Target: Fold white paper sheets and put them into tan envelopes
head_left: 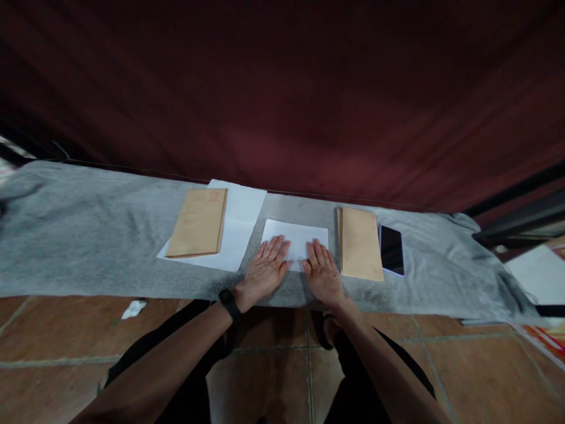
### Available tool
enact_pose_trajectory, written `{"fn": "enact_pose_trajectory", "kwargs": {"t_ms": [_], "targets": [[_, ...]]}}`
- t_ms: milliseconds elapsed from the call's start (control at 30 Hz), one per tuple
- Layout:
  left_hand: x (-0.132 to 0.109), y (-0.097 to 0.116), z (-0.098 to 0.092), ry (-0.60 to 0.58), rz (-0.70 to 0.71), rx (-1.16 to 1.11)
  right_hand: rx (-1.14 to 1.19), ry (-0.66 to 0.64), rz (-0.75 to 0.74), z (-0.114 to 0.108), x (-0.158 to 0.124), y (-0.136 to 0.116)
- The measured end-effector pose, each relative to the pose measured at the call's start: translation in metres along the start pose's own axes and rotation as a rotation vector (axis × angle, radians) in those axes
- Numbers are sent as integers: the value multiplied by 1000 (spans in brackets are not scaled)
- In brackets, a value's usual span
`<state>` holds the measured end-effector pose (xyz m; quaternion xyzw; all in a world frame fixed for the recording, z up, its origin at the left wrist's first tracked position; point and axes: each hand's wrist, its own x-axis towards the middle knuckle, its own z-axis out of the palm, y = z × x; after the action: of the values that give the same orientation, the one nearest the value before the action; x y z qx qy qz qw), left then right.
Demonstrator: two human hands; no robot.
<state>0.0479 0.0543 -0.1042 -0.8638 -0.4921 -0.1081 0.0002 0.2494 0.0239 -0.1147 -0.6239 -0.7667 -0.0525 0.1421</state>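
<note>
A white sheet of paper, smaller than the sheets at the left, lies on the grey cloth in front of me. My left hand rests flat on its near left part, fingers stretched out. On its near right part lies my right hand, palm down with the fingers extended. Both hands hide the sheet's near corners. To the right of my right hand is a small stack of brown envelopes. More brown envelopes lie at the left on top of larger white paper.
A phone with a dark screen lies right of the right envelopes. Grey cloth covers the long narrow surface. Behind it hangs a dark red curtain. A crumpled white scrap is on the tiled floor.
</note>
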Motion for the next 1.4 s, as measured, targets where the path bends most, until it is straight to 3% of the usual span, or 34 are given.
{"fn": "enact_pose_trajectory", "kwargs": {"t_ms": [367, 467, 633, 833, 1400], "targets": [[-6, -5, -10, 35, -14, -30, 82, -37, 86, -4, 1, 11], [-4, 3, -17, 30, 75, -72, 170, -81, 102, -14, 13, 11], [-10, 21, -19, -32, 282, -172, 382, -175, -27, -23, 33, 2], [-17, 28, -17, -29, 297, -174, 399, -240, -144, -9, 39, -9], [-23, 31, -18, -57, 301, -113, 231, -165, -60, 14, 73, -9]]}}
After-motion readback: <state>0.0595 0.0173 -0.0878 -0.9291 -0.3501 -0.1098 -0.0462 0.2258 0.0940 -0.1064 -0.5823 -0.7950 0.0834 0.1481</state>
